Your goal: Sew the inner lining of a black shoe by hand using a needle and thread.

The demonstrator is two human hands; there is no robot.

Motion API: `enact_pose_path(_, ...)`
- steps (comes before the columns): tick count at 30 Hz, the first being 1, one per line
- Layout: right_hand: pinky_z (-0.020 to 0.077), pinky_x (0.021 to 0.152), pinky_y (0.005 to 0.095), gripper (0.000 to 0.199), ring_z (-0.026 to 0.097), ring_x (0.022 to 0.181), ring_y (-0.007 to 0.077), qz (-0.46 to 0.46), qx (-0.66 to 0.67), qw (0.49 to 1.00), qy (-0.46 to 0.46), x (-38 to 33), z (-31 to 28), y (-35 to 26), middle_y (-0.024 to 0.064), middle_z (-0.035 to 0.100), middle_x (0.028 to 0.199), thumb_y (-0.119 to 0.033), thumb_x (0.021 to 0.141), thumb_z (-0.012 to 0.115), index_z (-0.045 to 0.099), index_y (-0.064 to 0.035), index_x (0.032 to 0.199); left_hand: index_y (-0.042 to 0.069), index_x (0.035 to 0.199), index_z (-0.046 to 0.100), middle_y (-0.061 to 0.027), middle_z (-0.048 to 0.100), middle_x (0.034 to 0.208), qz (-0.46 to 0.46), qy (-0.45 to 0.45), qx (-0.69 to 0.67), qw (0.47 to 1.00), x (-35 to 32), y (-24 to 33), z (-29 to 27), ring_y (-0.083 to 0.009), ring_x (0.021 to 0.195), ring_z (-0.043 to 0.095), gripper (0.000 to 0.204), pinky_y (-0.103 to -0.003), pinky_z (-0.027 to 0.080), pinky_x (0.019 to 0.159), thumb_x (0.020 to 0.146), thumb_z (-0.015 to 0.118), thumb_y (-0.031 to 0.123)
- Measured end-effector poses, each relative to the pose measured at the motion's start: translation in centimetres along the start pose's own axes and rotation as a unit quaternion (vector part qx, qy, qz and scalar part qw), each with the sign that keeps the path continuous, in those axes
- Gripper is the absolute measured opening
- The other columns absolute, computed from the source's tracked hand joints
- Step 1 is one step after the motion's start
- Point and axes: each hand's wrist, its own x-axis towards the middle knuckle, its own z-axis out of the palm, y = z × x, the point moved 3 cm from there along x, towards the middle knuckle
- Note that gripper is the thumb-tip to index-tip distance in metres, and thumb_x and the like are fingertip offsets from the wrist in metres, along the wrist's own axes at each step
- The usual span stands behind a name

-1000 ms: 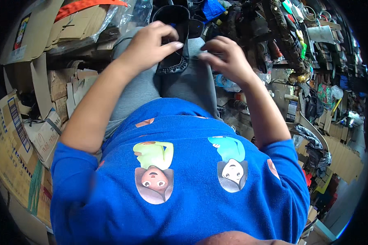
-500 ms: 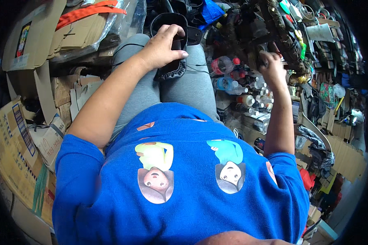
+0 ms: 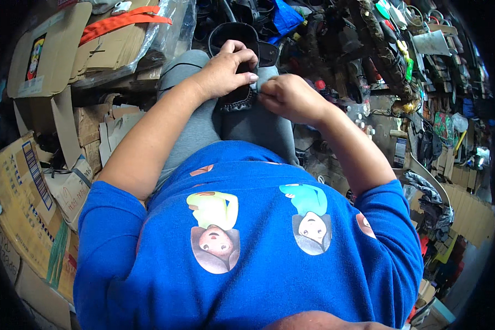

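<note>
A black leather shoe (image 3: 237,103) rests on my grey-trousered thighs, its wide opening facing away from me. Its near end shows a puckered, stitched edge. My left hand (image 3: 225,71) is curled over the right side of the shoe, thumb and fingers gripping its edge. Close beside it, at the right edge of the shoe, is my right hand (image 3: 291,99), its fingers pinched together. Whatever those fingers hold is too small or too hidden to make out. A dark cord (image 3: 176,69) runs across my left thigh.
Cardboard boxes (image 3: 25,181) and flattened cardboard (image 3: 113,47) with an orange strap (image 3: 124,23) crowd the left. Plastic bottles (image 3: 363,122) stand past my right forearm. A cluttered rack (image 3: 388,49) of tools and parts fills the far right. Blue plastic (image 3: 283,19) lies beyond the shoe.
My right hand has come in from the far right, by the bottles, to the right edge of the shoe. My left hand stays on the shoe, which has shifted slightly right.
</note>
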Motion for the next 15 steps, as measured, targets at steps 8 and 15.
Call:
enact_pose_path(8, 0.0449, 0.062, 0.0281, 0.014, 0.053, 0.065, 0.0124, 0.152, 0.224, 0.952, 0.146, -3.7, -2.3, -0.7, 0.0074, 0.053, 0.074, -0.015, 0.085, 0.067, 0.066, -0.0013, 0.087, 0.010, 0.100, 0.064, -0.0106, 0.046, 0.116, -0.015, -0.091, 0.044, 0.995, 0.8, -0.1, -2.5, -0.0255, 0.111, 0.048, 0.024, -0.034, 0.040, 0.096, 0.079, 0.069, 0.021)
enact_pose_path(15, 0.0481, 0.065, 0.0289, 0.020, 0.060, 0.070, 0.0155, 0.100, 0.070, 0.986, 0.117, -1.0, -0.9, 0.1, 0.0063, 0.059, 0.078, -0.008, 0.082, 0.065, 0.071, -0.0117, 0.100, 0.007, 0.091, 0.067, -0.0068, 0.056, 0.092, 0.010, -0.128, 0.070, 0.989, 1.7, 1.8, -3.6, -0.0227, 0.094, 0.058, 0.021, -0.032, 0.045, 0.083, 0.072, 0.073, 0.014)
